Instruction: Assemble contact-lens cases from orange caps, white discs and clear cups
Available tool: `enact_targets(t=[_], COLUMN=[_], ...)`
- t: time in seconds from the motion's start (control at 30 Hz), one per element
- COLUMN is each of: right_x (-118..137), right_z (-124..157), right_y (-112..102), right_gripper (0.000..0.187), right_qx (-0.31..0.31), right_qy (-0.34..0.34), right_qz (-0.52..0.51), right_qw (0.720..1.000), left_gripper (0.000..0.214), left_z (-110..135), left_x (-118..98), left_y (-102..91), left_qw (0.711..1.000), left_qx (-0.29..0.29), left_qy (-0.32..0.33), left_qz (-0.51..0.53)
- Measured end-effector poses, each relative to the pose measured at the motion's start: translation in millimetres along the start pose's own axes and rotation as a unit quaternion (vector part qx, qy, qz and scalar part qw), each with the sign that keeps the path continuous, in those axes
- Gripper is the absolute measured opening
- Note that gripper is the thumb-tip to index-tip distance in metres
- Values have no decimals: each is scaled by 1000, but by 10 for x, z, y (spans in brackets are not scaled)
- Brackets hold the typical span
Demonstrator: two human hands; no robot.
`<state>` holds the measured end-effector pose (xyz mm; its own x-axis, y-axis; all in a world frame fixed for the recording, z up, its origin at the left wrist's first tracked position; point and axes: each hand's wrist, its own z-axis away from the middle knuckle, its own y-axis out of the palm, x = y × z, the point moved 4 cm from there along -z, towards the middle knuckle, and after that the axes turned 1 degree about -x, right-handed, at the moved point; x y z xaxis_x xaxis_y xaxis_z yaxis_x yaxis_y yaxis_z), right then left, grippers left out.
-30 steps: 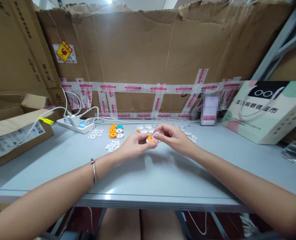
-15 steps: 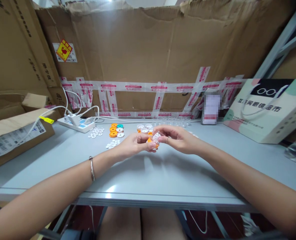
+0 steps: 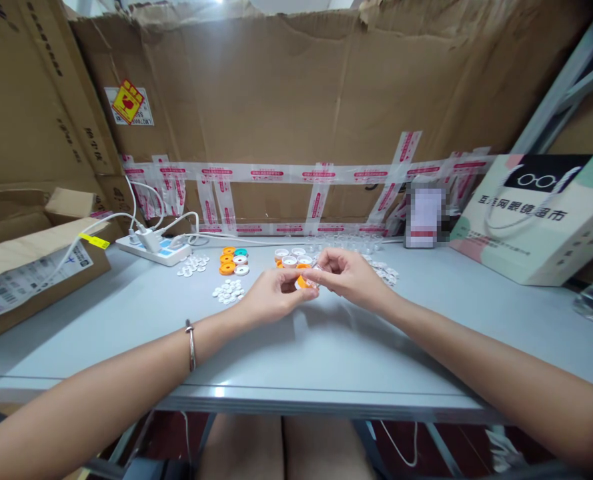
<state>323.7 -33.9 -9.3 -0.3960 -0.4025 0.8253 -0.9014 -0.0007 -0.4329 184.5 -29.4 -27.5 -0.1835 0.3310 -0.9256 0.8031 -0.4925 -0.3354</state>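
Note:
Between the thumb and fingers of my left hand [image 3: 275, 291] is a small round orange-and-white plastic piece [image 3: 305, 283], held above the grey table [image 3: 256, 360]. My right hand [image 3: 343, 275] is pinched at the right side of that piece, on a small clear plastic part [image 3: 317, 268] largely covered by the fingers. Just behind the hands stand several white and orange round cups [image 3: 290, 257]. Left of them lie orange, white and teal round caps [image 3: 227, 268], with small white discs [image 3: 227, 291] in front.
A white power strip [image 3: 153, 249] with cables sits at the back left, beside an opened cardboard box [image 3: 31, 267]. Clear cups [image 3: 371, 243] line the back; small clear pieces [image 3: 385, 272] lie right of my hand. A phone [image 3: 423, 217] and a gift bag [image 3: 531, 220] stand at right.
The orange piece has turned in my left hand, and the clear part now shows less. My right hand has shifted slightly left, uncovering the small clear pieces behind it.

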Motion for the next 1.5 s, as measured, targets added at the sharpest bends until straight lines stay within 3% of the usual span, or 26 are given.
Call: enact_targets(t=[0.1, 0.23, 0.43, 0.63, 0.9, 1.17, 1.37, 1.5], right_x=[-11, -7, 35, 109, 25, -26, -31, -40], right_z=[-31, -77, -58, -18, -67, -70, -61, -75], right_y=[14, -27, -72, -68, -111, -128, -125, -166], right_gripper=[46, 52, 42, 30, 24, 32, 36, 35], right_qx=[7, 37, 69, 87, 105, 138, 133, 93], right_qy=[15, 2, -20, -32, -38, -54, -47, -37], right_qz=[-12, -121, -146, -130, -107, -106, -99, -109], right_qw=[1000, 992, 987, 987, 988, 983, 985, 989], left_gripper=[32, 34, 33, 28, 33, 35, 32, 33], left_z=[-36, -43, -4, -20, -31, -44, -51, -52], left_x=[47, 13, -35, -49, -76, -30, -21, -9], left_y=[29, 5, -12, -9, -87, -103, -102, -100], left_qw=[994, 962, 950, 973, 996, 996, 995, 992], left_qx=[52, 113, 142, 101, -41, -48, -61, -33], left_qy=[-15, -28, -30, 1, 14, 45, 48, 11], left_qz=[91, 246, 275, 206, 84, 63, 63, 121])
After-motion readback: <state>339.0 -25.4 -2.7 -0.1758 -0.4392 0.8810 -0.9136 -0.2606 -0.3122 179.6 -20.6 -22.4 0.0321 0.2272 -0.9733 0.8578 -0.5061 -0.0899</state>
